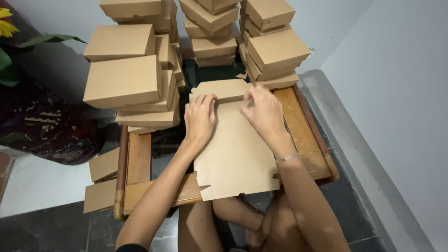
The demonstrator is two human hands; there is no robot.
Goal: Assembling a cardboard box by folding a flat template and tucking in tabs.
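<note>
Looking down from the head camera, we see both hands pressed flat on a die-cut cardboard blank (pixel 235 154) that lies in the middle of the frame on a low wooden table (pixel 305 135). Our left hand (pixel 199 117) rests palm down on the blank's upper left part, fingers together and stretched toward the fold line, gripping nothing. Our right hand (pixel 264 111) sits just beside it, toward the upper right of the sheet, its fingers bent over the crease where the top flap (pixel 219 88) rises; whether the fingertips pinch the flap or only press on it we cannot tell. A thin bracelet (pixel 286 158) circles the right wrist.

The blank's near edge hangs over the table's front rail toward the bottom of the frame, above our bare knees.

Behind the hands, across the top of the frame, stand stacks of folded brown boxes: a leaning pile at upper left (pixel 126 79), a taller one at top centre (pixel 212 32), and another at upper right (pixel 275 51) (all the same plain kraft colour as the blank). More flat cardboard pieces (pixel 102 179) lie off the table's left edge, at lower left. A dark patterned cloth (pixel 46 126) fills the far left, with green leaves and a yellow flower (pixel 5 28) in the top left corner. A pale wall (pixel 401 93) runs down the right side.
</note>
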